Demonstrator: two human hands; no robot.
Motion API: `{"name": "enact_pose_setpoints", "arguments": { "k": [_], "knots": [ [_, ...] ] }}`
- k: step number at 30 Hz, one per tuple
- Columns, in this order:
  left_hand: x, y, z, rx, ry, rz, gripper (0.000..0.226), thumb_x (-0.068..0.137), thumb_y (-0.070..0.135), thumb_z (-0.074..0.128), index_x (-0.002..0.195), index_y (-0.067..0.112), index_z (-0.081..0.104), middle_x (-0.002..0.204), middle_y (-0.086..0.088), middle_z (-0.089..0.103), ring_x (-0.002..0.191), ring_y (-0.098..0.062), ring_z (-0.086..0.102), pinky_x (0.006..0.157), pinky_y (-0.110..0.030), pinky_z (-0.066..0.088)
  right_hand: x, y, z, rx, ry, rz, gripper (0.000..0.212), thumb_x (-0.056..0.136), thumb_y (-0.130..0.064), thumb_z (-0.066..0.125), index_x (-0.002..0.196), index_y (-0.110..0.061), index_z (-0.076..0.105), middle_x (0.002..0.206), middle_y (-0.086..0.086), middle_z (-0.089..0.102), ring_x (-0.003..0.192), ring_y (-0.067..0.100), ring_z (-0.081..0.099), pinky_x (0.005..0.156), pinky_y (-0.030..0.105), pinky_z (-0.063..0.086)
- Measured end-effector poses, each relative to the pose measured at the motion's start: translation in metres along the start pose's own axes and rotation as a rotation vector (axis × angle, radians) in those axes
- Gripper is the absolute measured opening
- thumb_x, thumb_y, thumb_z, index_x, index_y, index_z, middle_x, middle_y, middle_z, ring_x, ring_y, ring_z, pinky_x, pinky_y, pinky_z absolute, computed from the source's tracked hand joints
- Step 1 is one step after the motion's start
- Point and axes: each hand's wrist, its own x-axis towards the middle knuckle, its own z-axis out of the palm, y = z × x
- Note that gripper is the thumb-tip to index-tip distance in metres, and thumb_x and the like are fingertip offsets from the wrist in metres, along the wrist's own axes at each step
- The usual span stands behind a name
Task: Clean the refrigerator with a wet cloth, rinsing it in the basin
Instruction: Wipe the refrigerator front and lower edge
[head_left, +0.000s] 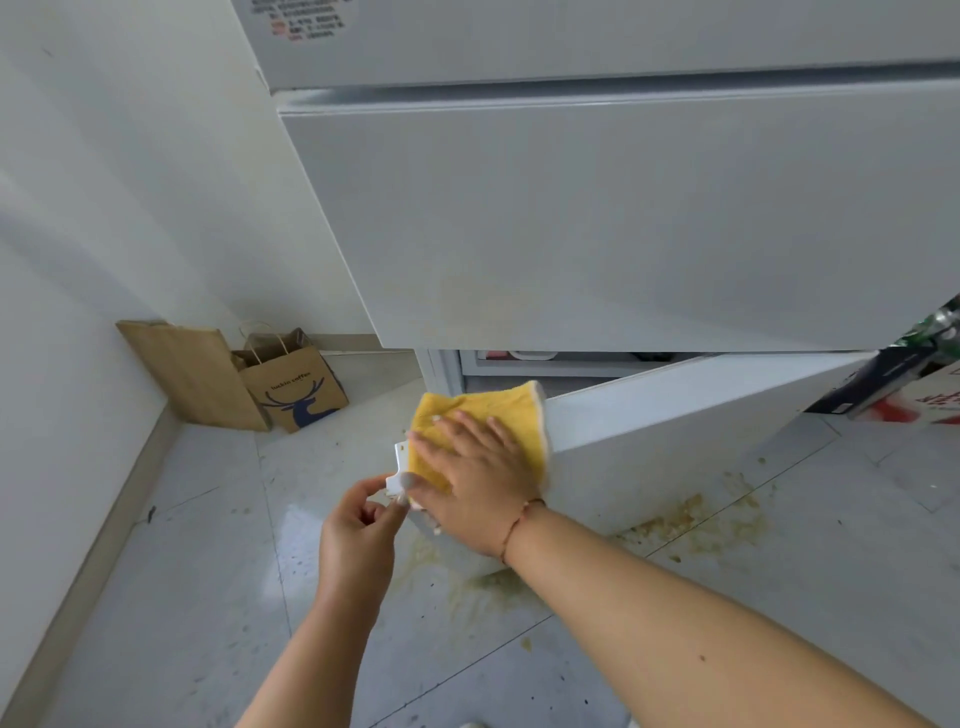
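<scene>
Two hands work at the corner of an open lower door (691, 410) on a white refrigerator (597, 208). My right hand (475, 473) lies flat, fingers straight and spread, pressing a folded yellow cloth with a pale edge (488, 415) against the door's left end. My left hand (358, 535), just left of it, has its grip clamped on the door's white corner piece (397, 475), thumb and fingertips pinching it below the cloth. A thin red cord bracelet (519, 525) circles my right wrist. Brownish spill stains (691, 519) mark the grey tiled floor (208, 597) beneath the door and to its right. At far left, two brown paper bags (291, 384) lean against the white wall (104, 208), the nearer one printed with a dark blue deer.
</scene>
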Motion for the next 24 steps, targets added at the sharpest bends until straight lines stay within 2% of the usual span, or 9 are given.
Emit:
{"name": "enact_pose_setpoints", "arguments": {
  "k": [2,4,6,9,14,17,19,22,24],
  "knots": [
    [0.004,-0.003,-0.003,0.029,-0.023,-0.018,0.003,0.088,0.004,0.060,0.087,0.002,0.059,0.060,-0.005,0.035,0.057,-0.017,0.030,0.051,-0.028,0.028,0.015,-0.017,0.004,-0.054,-0.068,-0.071,0.071,0.086,-0.071,-0.002,0.147,-0.043,0.021,0.159,-0.008,0.011,0.147,0.014,-0.002,0.117,0.040,-0.010],
    [0.009,-0.004,-0.005,0.037,-0.030,-0.035,0.010,0.087,0.000,0.058,0.084,-0.008,0.054,0.063,-0.008,0.036,0.058,-0.018,0.029,0.051,-0.029,0.027,0.021,-0.022,0.004,-0.098,-0.083,-0.144,0.065,0.090,-0.063,0.002,0.145,-0.041,0.030,0.159,-0.010,0.014,0.147,0.014,0.001,0.117,0.042,-0.007],
    [0.011,-0.001,-0.007,0.045,-0.040,-0.026,0.005,0.087,0.001,0.059,0.085,0.003,0.063,0.063,-0.006,0.036,0.057,-0.016,0.030,0.050,-0.028,0.029,0.019,-0.017,0.000,-0.091,-0.062,-0.202,0.065,0.092,-0.060,0.003,0.144,-0.038,0.035,0.158,-0.012,0.017,0.146,0.012,0.004,0.118,0.040,-0.006],
    [0.014,0.007,-0.008,0.022,-0.066,-0.011,0.015,0.088,0.012,0.066,0.094,0.025,0.068,0.063,-0.003,0.035,0.057,-0.015,0.031,0.048,-0.027,0.029,0.010,0.010,-0.005,-0.086,0.012,-0.219,0.068,0.089,-0.060,0.000,0.146,-0.037,0.031,0.157,-0.014,0.019,0.147,0.009,0.005,0.117,0.036,-0.006],
    [0.029,0.017,-0.003,0.002,-0.072,-0.017,0.015,0.092,0.020,0.062,0.104,0.028,0.065,0.066,-0.006,0.036,0.057,-0.018,0.031,0.048,-0.029,0.030,-0.016,0.088,-0.033,-0.147,0.108,-0.008,0.082,0.078,-0.070,-0.009,0.148,-0.039,0.020,0.158,-0.017,0.009,0.146,0.006,-0.003,0.116,0.032,-0.010],
    [0.036,0.014,0.001,0.009,-0.034,0.000,0.019,0.092,0.022,0.061,0.110,0.027,0.061,0.068,-0.008,0.039,0.061,-0.020,0.034,0.051,-0.032,0.033,-0.027,0.122,-0.045,-0.195,0.106,0.049,0.085,0.073,-0.079,0.005,0.149,-0.040,0.016,0.158,-0.018,0.005,0.146,0.005,-0.005,0.116,0.029,-0.011],
    [0.039,0.010,0.004,-0.009,-0.014,0.020,0.020,0.092,0.021,0.061,0.112,0.025,0.061,0.067,-0.006,0.039,0.062,-0.020,0.035,0.053,-0.032,0.032,-0.031,0.142,-0.046,-0.181,0.147,0.046,0.086,0.074,-0.082,0.018,0.148,-0.038,0.024,0.157,-0.015,0.015,0.146,0.007,0.003,0.117,0.030,-0.006],
    [0.041,0.008,0.006,-0.004,0.013,0.040,0.020,0.092,0.023,0.061,0.113,0.023,0.059,0.067,-0.006,0.042,0.064,-0.020,0.039,0.056,-0.034,0.035,-0.038,0.166,-0.047,-0.065,0.289,0.017,0.065,0.081,-0.061,0.043,0.136,-0.027,0.051,0.145,-0.003,0.045,0.139,0.018,0.033,0.114,0.038,0.014],
    [0.042,0.008,0.008,-0.015,0.022,0.036,0.027,0.092,0.025,0.061,0.118,0.019,0.059,0.068,-0.006,0.045,0.067,-0.021,0.043,0.065,-0.038,0.040,-0.042,0.181,-0.046,0.007,0.425,-0.008,0.049,0.077,-0.042,0.063,0.121,-0.020,0.065,0.130,0.003,0.060,0.128,0.023,0.049,0.108,0.045,0.027]
  ]
}}
